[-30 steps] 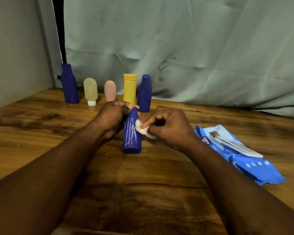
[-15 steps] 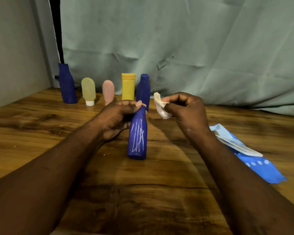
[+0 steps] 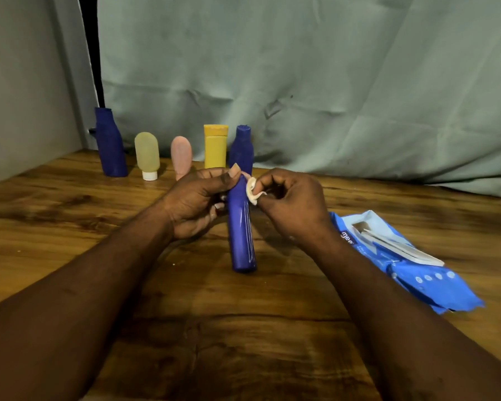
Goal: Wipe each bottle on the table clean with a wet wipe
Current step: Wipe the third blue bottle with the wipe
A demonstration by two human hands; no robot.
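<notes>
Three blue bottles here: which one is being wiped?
The front blue bottle, gripped at its top by the left hand, with the right hand pressing the wipe to it. The other blue bottles stand untouched in the back row.

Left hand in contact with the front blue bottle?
Touching. Head view: the left hand grips the neck of the front blue bottle, its thumb and fingers closed on it with no gap.
</notes>
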